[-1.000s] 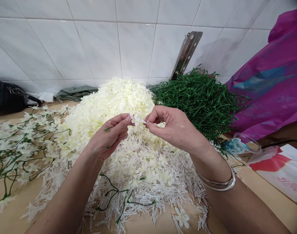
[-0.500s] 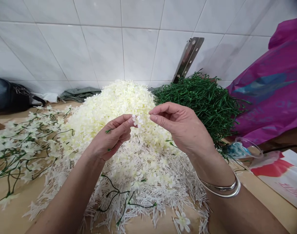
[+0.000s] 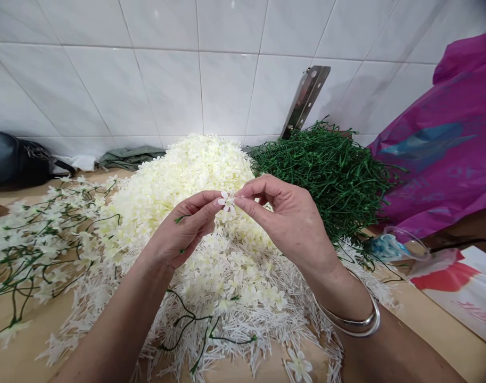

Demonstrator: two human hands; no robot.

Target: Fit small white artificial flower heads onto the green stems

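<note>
My left hand (image 3: 182, 226) pinches a small white artificial flower (image 3: 227, 201) between thumb and forefinger, and a green stem (image 3: 181, 218) pokes out of its closed fingers. My right hand (image 3: 285, 218) is closed in a pinch right against the same flower, fingertips touching it. Both hands hover over a big heap of cream-white flower heads (image 3: 187, 181) with white stamen sprigs (image 3: 243, 319) spread below it. A silver bangle (image 3: 356, 322) sits on my right wrist.
A pile of green plastic stems (image 3: 330, 170) lies behind my right hand. Finished flower vines (image 3: 35, 239) cover the wooden table (image 3: 11, 351) at left. A magenta plastic bag (image 3: 446, 138), a metal bracket (image 3: 304, 101), a black bag (image 3: 11, 159) and a tiled wall stand behind.
My right hand drew slightly away from the flower half a second ago and has now come back, its fingertips pinched against the flower held by my left hand.
</note>
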